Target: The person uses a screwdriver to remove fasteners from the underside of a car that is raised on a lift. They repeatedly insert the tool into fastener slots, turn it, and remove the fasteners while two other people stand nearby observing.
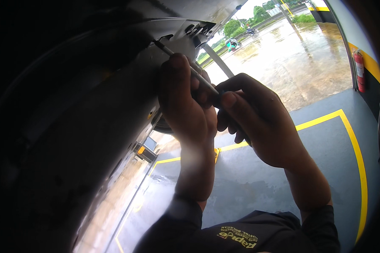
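A screwdriver (pixel 203 81) with a long thin metal shaft slants up and to the left, its tip at the dark edge of a vehicle's underbody panel (pixel 173 31). My right hand (pixel 259 120) is closed round its dark handle, which the fingers mostly hide, with the thumb laid along it. Farther up the shaft, my left hand (pixel 183 99) is closed about the metal, thumb raised beside it and fingers curled behind. What the tip touches is too dark to make out. Slotted metal brackets (pixel 200 31) show just right of the tip.
Dark vehicle bodywork (pixel 50 139) fills the left side close to my arms. A grey floor (pixel 249 189) with yellow lines (pixel 354 147) lies below. A red fire extinguisher (pixel 359 71) hangs on the right wall. Outside is wet pavement (pixel 295 63).
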`<state>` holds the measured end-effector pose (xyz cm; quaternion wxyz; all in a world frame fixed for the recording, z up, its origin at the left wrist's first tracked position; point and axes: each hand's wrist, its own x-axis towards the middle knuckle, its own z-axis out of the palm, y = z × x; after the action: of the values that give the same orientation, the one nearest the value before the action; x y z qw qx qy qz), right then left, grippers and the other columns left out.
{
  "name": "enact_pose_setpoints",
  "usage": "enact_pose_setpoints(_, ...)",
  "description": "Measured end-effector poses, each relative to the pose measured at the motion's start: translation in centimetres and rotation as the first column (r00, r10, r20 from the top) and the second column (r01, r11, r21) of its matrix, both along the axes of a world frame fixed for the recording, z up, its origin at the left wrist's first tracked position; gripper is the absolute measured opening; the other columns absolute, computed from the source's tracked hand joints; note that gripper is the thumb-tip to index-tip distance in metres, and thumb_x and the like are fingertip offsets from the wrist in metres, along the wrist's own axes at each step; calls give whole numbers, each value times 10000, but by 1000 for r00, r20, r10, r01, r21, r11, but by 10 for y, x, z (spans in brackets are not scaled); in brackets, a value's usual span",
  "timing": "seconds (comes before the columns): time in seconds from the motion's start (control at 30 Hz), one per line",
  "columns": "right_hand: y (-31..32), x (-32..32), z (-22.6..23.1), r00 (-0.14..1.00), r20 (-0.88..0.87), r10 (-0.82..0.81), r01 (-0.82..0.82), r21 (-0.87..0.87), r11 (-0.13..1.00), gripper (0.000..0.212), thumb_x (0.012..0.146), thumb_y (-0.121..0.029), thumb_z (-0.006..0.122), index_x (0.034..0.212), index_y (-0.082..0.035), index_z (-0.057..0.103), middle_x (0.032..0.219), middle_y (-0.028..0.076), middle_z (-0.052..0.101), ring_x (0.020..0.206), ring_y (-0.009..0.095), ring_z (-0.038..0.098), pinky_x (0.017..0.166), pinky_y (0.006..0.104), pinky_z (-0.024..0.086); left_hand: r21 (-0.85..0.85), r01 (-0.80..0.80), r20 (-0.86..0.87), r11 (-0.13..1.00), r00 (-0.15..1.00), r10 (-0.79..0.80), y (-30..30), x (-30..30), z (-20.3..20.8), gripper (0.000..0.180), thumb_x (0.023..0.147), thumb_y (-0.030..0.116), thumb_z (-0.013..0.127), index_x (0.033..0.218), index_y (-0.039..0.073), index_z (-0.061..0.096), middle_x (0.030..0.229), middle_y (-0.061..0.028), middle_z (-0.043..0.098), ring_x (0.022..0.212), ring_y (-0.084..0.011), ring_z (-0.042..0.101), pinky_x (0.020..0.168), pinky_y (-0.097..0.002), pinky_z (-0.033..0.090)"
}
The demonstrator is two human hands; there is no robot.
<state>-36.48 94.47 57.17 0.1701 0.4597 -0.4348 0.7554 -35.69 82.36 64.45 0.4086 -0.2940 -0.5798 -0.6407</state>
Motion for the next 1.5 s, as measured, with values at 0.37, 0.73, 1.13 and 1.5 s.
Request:
enact_pose_setpoints(0.37, 1, -13, 3, 984, -5, 176, -175, 71, 982, 427, 1061, -390, 447, 1067, 9, 601, 712, 88, 656, 538, 96, 599, 490, 224, 464, -31, -3, -19, 1000, 1000, 3, -9, 1, 4, 257, 1003, 337, 607, 877, 116, 570, 660, 60, 412, 508, -22, 297, 475, -208, 230)
enact_pose_setpoints(0.73, -11, 3, 3, 981, -62, -184, 174, -146, 974, 251, 920, -93, 694, 1116, -46, 544, 883, 68, 701, 764, 100, 677, 612, 216, 498, 60, -73, 42, 996, 997, 71, 6, 12, 0, 248, 943, 338, 638, 974, 94, 670, 755, 43, 508, 623, -41, 462, 571, -200, 367)
enact_pose_setpoints(1.13, -24, -3, 4, 814, -137, -564, 541, -176, 823, 325, 818, -112, 808, 1022, -59, 561, 889, 64, 653, 726, 122, 637, 594, 257, 486, -26, -34, 4, 999, 999, 34, -3, 2, 2, 232, 997, 324, 606, 880, 124, 590, 673, 70, 401, 529, -23, 333, 483, -196, 277)
enact_pose_setpoints(1.5, 12, -2, -43, 968, 183, 170, -184, 62, 981, 309, 953, -243, 667, 1142, -4, 610, 940, 95, 699, 754, 158, 683, 672, 304, 533, -7, 186, -34, 983, 982, -186, 2, 3, 4, 217, 1005, 310, 605, 994, 94, 616, 695, 67, 423, 520, -12, 328, 498, -214, 258)
